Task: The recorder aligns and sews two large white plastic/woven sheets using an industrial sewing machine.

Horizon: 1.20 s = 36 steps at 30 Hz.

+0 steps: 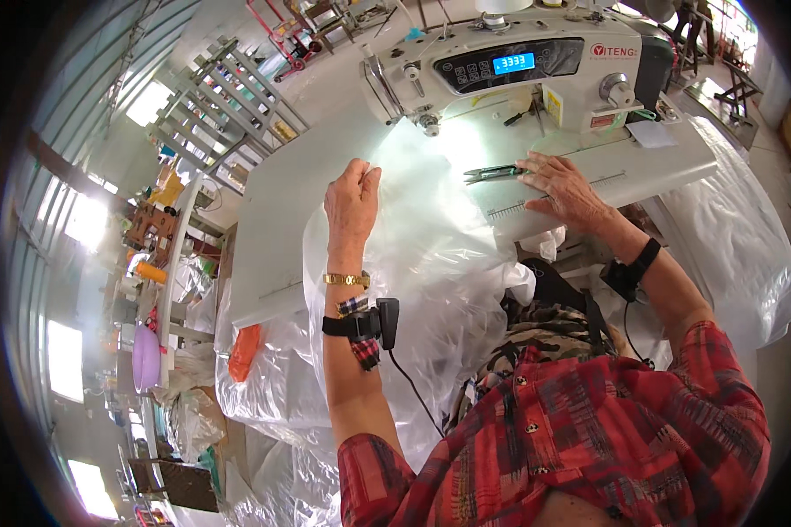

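Note:
My left hand [351, 200] is closed in a pinch on the edge of a clear plastic sheet [422, 255], left of the sewing machine's needle area. The sheet runs from under the machine head down over the table's front edge and into my lap. Dark thread snips [492, 174] lie on the table right of the bright needle light, blades pointing left. My right hand [564, 189] rests palm down with fingers spread, its fingertips over the handle end of the snips. The white sewing machine [510, 66] stands just beyond both hands, its display lit.
More clear plastic [729, 237] hangs off the table's right side. A small dark tool [520, 114] lies beneath the machine arm. An orange piece [244, 353] hangs at the table's left front edge. Grey metal racks [224, 114] stand behind on the left, near a purple basin [146, 358].

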### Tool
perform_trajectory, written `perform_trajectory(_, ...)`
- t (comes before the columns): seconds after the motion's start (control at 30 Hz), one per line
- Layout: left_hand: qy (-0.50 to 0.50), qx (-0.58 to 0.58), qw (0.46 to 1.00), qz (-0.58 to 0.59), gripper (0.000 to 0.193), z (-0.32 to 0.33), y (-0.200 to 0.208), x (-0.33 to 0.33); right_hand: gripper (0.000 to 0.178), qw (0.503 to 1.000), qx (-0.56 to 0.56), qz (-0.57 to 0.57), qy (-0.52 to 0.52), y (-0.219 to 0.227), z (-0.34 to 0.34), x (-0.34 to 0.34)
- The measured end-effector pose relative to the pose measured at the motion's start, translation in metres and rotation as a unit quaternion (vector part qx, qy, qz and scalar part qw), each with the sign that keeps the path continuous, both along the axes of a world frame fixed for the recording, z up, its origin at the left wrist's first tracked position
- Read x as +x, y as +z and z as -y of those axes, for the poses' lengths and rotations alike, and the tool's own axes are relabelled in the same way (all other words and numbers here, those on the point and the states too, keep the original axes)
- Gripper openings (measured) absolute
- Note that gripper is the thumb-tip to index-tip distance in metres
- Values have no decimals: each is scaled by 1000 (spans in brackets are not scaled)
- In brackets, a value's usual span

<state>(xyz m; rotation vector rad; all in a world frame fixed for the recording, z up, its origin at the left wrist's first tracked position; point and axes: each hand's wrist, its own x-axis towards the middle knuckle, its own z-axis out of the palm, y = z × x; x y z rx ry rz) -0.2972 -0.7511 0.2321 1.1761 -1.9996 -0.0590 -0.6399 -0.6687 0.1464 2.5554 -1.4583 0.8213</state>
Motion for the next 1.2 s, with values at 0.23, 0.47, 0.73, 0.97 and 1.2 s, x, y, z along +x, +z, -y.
perform_trajectory(0.23, -78, 96, 992, 25, 28, -27, 20, -26, 36, 998, 12, 55, -25, -2, 4, -1)
perform_trajectory(0.47, -107, 164, 979, 51, 29, -44, 17, -58, 24, 995, -81, 62, -13, -6, 7, -1)
perform_trajectory(0.73, -68, 112, 988, 78, 25, -63, 21, -76, 19, 983, -54, 175, 9, -10, 3, -5)
perform_trajectory(0.97, -22, 92, 990, 106, 28, -85, 34, -91, 29, 811, 17, 579, 78, 10, -20, 15)
perform_trajectory(1.2, -29, 49, 990, 127, 25, -110, 42, -114, 42, 821, -4, 555, 132, 63, -80, 31)
